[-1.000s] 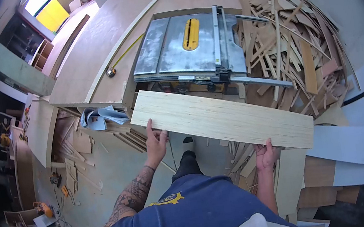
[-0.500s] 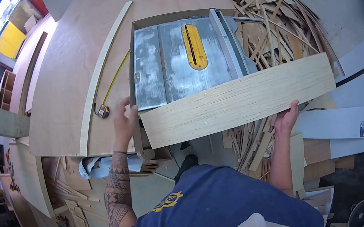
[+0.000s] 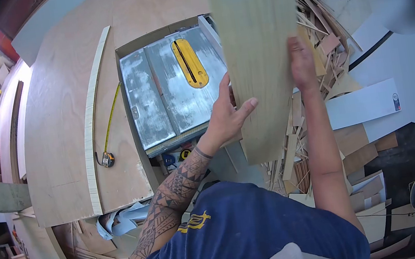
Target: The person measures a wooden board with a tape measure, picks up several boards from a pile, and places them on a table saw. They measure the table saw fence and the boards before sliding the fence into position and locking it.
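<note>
Both hands clasp the plywood board (image 3: 256, 44) lengthwise over the table saw's (image 3: 171, 92) right edge — left hand (image 3: 226, 114) gripping its left side, right hand (image 3: 301, 64) its right

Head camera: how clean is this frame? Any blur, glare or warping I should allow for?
Head view: strong fisheye, with dark vignette at the corners and the plywood bench edges bowed. The plank and right hand are motion-smeared; the left hand is sharper. The saw table shows dull sheen, no harsh glare. A bright window at far left is overexposed.
</note>
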`<state>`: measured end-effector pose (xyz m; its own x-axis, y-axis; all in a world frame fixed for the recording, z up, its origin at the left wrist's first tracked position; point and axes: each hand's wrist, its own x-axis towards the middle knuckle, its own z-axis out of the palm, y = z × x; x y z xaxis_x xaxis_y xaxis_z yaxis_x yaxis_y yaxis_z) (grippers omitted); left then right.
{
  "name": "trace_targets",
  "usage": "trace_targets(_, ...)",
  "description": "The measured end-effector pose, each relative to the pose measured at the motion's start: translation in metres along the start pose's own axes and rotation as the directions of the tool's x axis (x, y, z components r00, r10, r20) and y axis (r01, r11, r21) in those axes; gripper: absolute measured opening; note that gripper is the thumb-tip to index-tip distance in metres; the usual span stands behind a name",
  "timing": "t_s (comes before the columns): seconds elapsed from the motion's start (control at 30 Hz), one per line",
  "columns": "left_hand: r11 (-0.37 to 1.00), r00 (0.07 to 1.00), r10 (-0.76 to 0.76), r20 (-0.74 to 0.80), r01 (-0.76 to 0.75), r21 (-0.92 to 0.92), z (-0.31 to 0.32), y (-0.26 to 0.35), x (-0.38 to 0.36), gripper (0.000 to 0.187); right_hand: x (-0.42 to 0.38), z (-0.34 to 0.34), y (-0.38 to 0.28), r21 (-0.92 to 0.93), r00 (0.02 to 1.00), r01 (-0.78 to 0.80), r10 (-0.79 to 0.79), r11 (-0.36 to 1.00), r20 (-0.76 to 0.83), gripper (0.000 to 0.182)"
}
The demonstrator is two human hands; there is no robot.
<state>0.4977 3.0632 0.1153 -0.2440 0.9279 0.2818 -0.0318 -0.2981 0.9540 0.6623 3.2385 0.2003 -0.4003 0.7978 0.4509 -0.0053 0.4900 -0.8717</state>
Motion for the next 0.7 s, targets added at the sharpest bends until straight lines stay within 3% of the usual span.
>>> trace_targets(0.03, 0.978, 0.989, -0.146, -0.023, 0.141, -0.156, 0.009, -0.023, -0.005, 0.069, -0.006, -0.003, 0.015, -0.101, 0.994, -0.088, 0.094, 0.991, 0.064, 0.059)
trace_targets(0.07, 0.978, 0.988, -0.155, -0.024, 0.149, -0.148, 0.016, -0.049, -0.016, 0.062, -0.015, -0.004, 0.037, -0.201, 0.973, -0.171, 0.197, 0.964, 0.116, 0.058)
trace_targets(0.1, 0.977, 0.986, -0.167, -0.023, 0.162, -0.14, 0.021, -0.078, -0.034, 0.056, -0.031, -0.002, 0.059, -0.192, 0.974, -0.185, 0.206, 0.964, 0.096, 0.058)
trace_targets(0.17, 0.871, 0.903, -0.429, 0.025, 0.421, -0.253, 0.033, -0.124, -0.078, 0.046, -0.068, 0.001, 0.102, -0.179, 0.897, -0.419, 0.437, 0.89, 0.071, 0.057)
trace_targets(0.23, 0.823, 0.865, -0.502, 0.022, 0.485, -0.296, 0.036, -0.146, -0.11, 0.044, -0.129, -0.013, 0.126, -0.149, 0.859, -0.498, 0.51, 0.854, 0.051, 0.059)
trace_targets(0.3, 0.762, 0.816, -0.578, 0.01, 0.544, -0.352, 0.034, -0.161, -0.13, 0.041, -0.209, -0.041, 0.147, -0.239, 0.837, -0.534, 0.547, 0.811, -0.015, 0.062)
trace_targets(0.43, 0.656, 0.737, -0.674, 0.053, 0.63, -0.415, 0.023, -0.167, -0.155, 0.037, -0.377, -0.108, 0.14, -0.543, 0.651, -0.665, 0.754, 0.513, -0.085, 0.07)
trace_targets(0.5, 0.578, 0.69, -0.704, 0.166, 0.693, -0.431, 0.022, -0.178, -0.161, 0.04, -0.428, -0.122, 0.109, -0.633, 0.437, -0.73, 0.888, 0.256, -0.144, 0.062)
trace_targets(0.57, 0.566, 0.662, -0.73, 0.17, 0.725, -0.393, 0.028, -0.182, -0.163, 0.041, -0.474, -0.123, 0.096, -0.546, 0.538, -0.759, 0.814, 0.356, -0.218, 0.063)
trace_targets(0.7, 0.523, 0.596, -0.771, 0.226, 0.794, -0.308, 0.03, -0.196, -0.163, 0.044, -0.494, -0.109, 0.076, -0.56, 0.487, -0.784, 0.826, 0.269, -0.284, 0.062)
